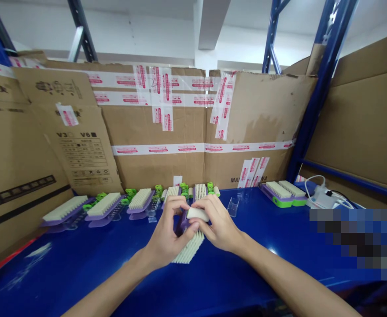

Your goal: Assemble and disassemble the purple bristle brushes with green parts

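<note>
Near the middle of the table, my left hand (167, 240) is closed around a purple-backed brush (190, 250). Its cream bristles point down toward the table and show below the fingers. My right hand (219, 224) pinches a short white rounded piece (198, 214) against the purple back, thumb and index finger on it. Both thumbs nearly meet there. How the white piece joins the brush is hidden by the fingers. Just behind the hands, another brush (200, 192) stands with bristles up beside a green clip part (210, 188).
A row of purple brushes (104, 204) with green clips and clear plastic parts lines the back left. A clear plastic piece (233, 207) lies right of my hands. Two green-and-purple brushes (282, 193) and a white power strip (323, 197) sit back right. Cardboard walls (160, 167) enclose the blue table (90, 268).
</note>
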A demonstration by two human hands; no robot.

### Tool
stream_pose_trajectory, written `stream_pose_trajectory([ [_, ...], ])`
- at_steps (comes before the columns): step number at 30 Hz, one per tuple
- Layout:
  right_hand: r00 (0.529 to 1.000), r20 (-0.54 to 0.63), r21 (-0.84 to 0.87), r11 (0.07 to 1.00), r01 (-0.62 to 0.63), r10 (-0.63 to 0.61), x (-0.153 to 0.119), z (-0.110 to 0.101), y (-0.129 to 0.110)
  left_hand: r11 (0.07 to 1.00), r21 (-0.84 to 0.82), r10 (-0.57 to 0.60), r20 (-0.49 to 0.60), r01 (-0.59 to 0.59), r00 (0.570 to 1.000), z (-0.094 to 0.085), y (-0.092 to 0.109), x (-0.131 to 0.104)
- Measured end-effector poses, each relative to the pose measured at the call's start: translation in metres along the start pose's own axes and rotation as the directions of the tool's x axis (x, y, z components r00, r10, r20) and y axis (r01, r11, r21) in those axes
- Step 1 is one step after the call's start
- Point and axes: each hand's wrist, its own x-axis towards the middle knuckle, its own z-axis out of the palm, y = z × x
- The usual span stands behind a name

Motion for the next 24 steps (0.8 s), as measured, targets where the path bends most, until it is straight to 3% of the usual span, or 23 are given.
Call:
stream_pose_trajectory([
  [11, 0.998, -0.047, -0.043, 0.999, 0.030, -0.032, 0.0059, -0.0065, -0.0037, 0.997, -0.072, -0.033, -0.025, 0.032, 0.999, 0.0036, -0.0051, -0.0027],
  [24, 1.000, 0.020, -0.005, 1.000, 0.008, -0.008, 0.0041, -0.0050, -0.0044, 0.994, -0.111, -0.017, -0.078, 0.008, 0.997, 0.0098, -0.0039, -0.0020],
])
